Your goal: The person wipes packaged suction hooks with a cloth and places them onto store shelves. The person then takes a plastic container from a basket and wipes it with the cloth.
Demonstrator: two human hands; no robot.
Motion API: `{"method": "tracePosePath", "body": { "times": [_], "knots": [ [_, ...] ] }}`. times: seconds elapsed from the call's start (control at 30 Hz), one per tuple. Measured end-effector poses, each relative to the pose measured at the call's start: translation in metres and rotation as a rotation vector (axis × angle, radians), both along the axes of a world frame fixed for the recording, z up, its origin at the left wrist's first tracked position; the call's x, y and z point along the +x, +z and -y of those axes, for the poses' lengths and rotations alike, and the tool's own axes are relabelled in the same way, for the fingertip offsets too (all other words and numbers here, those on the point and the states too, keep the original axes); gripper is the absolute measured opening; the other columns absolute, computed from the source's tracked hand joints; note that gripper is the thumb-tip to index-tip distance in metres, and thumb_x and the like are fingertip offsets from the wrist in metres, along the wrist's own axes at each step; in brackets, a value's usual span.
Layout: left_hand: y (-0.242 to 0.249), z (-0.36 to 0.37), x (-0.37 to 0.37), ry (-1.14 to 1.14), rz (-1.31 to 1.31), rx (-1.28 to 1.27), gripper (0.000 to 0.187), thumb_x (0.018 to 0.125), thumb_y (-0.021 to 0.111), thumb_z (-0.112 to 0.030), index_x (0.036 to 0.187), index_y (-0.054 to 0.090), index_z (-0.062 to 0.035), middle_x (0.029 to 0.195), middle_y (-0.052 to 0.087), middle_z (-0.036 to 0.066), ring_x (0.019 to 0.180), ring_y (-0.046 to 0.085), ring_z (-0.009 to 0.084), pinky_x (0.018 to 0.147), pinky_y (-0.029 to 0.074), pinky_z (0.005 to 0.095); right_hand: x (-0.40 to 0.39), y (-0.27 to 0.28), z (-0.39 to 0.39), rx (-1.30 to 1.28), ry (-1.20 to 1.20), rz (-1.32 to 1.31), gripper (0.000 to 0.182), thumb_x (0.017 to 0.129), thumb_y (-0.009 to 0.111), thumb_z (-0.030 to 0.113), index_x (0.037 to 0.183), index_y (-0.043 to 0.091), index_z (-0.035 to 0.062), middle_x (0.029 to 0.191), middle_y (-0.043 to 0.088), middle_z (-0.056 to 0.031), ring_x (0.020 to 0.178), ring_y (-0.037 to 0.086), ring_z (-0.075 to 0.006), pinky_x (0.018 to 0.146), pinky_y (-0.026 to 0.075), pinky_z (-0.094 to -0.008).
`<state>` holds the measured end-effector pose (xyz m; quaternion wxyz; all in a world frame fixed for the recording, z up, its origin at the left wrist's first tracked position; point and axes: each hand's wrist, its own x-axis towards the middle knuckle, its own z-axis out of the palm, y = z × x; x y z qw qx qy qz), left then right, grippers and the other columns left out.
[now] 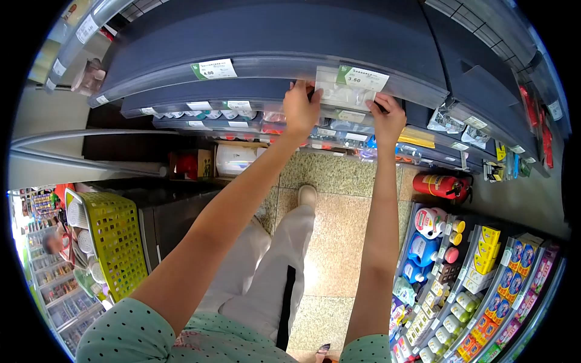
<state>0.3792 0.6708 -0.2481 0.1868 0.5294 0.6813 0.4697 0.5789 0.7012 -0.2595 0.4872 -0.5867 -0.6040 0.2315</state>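
Note:
Both my hands are raised to the front edge of a dark grey shelf (272, 36). Between them is a clear plastic sleeve (339, 97), lying against the shelf's transparent label strip. My left hand (301, 111) pinches its left side, the fingertips partly hidden behind the plastic. At the lower right corner, the thumb and fingers of my right hand (388, 119) close on the same sleeve. A green and white price tag (365, 78) reading 3.50 sits over its upper right part. Further left on the strip is another price tag (214, 69) reading 4.00.
Lower shelves with small packaged goods run below my hands. A red fire extinguisher (440, 186) stands at right, above a rack of detergent bottles (422, 251) and boxes. A yellow-green basket (115, 236) is at left, near a dark cabinet (181, 221). Tiled floor (339, 242) lies below.

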Motion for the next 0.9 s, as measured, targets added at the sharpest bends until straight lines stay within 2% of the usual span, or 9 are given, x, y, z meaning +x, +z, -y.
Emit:
{"method": "tracePosePath", "body": {
  "times": [0.1, 0.2, 0.3, 0.4, 0.5, 0.6, 0.7, 0.8, 0.9],
  "knots": [
    [0.003, 0.001, 0.004, 0.024, -0.025, 0.001, 0.019, 0.083, 0.070, -0.004, 0.099, 0.062, 0.0026, 0.091, 0.073, 0.017, 0.090, 0.071, 0.0304, 0.085, 0.052, 0.0381, 0.000, -0.002, 0.000, -0.006, 0.001, -0.037, 0.026, 0.074, 0.079, 0.012, 0.096, 0.072, 0.0029, 0.090, 0.075, -0.0077, 0.070, 0.069, -0.0152, 0.066, 0.050, -0.0263],
    [0.002, 0.002, 0.006, 0.033, -0.087, 0.069, 0.017, 0.083, 0.069, -0.005, 0.097, 0.062, 0.0007, 0.091, 0.073, 0.016, 0.089, 0.070, 0.0335, 0.099, 0.044, 0.0433, 0.002, -0.001, 0.001, -0.023, 0.027, -0.051, 0.027, 0.075, 0.079, 0.012, 0.098, 0.071, 0.0028, 0.090, 0.076, -0.0070, 0.069, 0.067, -0.0117, 0.065, 0.049, -0.0246],
    [0.000, 0.000, 0.007, 0.031, -0.058, 0.051, 0.015, 0.084, 0.068, -0.006, 0.096, 0.061, 0.0001, 0.091, 0.073, 0.016, 0.088, 0.070, 0.0348, 0.108, 0.034, 0.0445, 0.003, -0.001, 0.002, -0.022, 0.070, -0.083, 0.027, 0.076, 0.079, 0.010, 0.101, 0.070, 0.0032, 0.090, 0.076, -0.0068, 0.068, 0.064, -0.0081, 0.062, 0.047, -0.0224],
    [-0.002, 0.001, 0.007, -0.009, -0.060, 0.092, 0.021, 0.085, 0.065, -0.006, 0.104, 0.057, -0.0033, 0.085, 0.069, 0.012, 0.081, 0.065, 0.0364, 0.113, 0.029, 0.0530, 0.004, -0.002, 0.003, -0.053, 0.086, -0.131, 0.029, 0.077, 0.078, 0.008, 0.104, 0.069, 0.0024, 0.093, 0.076, -0.0072, 0.068, 0.063, -0.0064, 0.060, 0.046, -0.0211],
    [0.002, 0.009, 0.009, -0.012, -0.150, 0.082, 0.022, 0.083, 0.066, -0.006, 0.104, 0.058, -0.0031, 0.088, 0.069, 0.011, 0.079, 0.065, 0.0361, 0.112, 0.030, 0.0535, 0.003, -0.003, 0.006, -0.016, 0.085, -0.164, 0.029, 0.078, 0.078, 0.007, 0.105, 0.069, 0.0010, 0.095, 0.076, -0.0075, 0.069, 0.062, -0.0056, 0.059, 0.046, -0.0207],
    [-0.001, 0.007, 0.007, 0.021, -0.251, 0.205, 0.025, 0.082, 0.067, -0.006, 0.106, 0.060, -0.0037, 0.091, 0.069, 0.012, 0.079, 0.065, 0.0363, 0.113, 0.029, 0.0539, 0.004, -0.003, 0.006, -0.069, 0.087, -0.160, 0.029, 0.079, 0.077, 0.008, 0.106, 0.068, -0.0003, 0.097, 0.076, -0.0072, 0.072, 0.062, -0.0053, 0.060, 0.046, -0.0211],
    [0.000, 0.006, 0.012, 0.013, -0.149, 0.166, 0.020, 0.081, 0.067, -0.003, 0.101, 0.062, -0.0024, 0.090, 0.070, 0.015, 0.089, 0.065, 0.0354, 0.105, 0.036, 0.0500, 0.006, -0.008, 0.000, -0.055, 0.148, -0.198, 0.030, 0.081, 0.075, 0.008, 0.108, 0.067, -0.0006, 0.097, 0.076, -0.0075, 0.073, 0.062, -0.0050, 0.061, 0.046, -0.0210],
    [0.003, 0.004, 0.017, 0.019, -0.046, 0.118, 0.023, 0.081, 0.068, -0.003, 0.103, 0.063, -0.0003, 0.091, 0.071, 0.017, 0.088, 0.066, 0.0372, 0.103, 0.038, 0.0490, 0.007, -0.009, -0.002, -0.062, 0.156, -0.134, 0.030, 0.082, 0.074, 0.010, 0.109, 0.067, 0.0000, 0.098, 0.075, -0.0088, 0.076, 0.065, -0.0083, 0.065, 0.048, -0.0225],
    [0.002, 0.001, 0.015, 0.023, -0.100, 0.121, 0.028, 0.080, 0.067, -0.003, 0.108, 0.061, -0.0022, 0.095, 0.071, 0.017, 0.086, 0.066, 0.0392, 0.107, 0.038, 0.0516, 0.007, -0.012, -0.007, -0.047, 0.130, -0.084, 0.032, 0.081, 0.074, 0.011, 0.111, 0.067, 0.0013, 0.098, 0.075, -0.0105, 0.078, 0.068, -0.0133, 0.070, 0.049, -0.0251]
  ]
}}
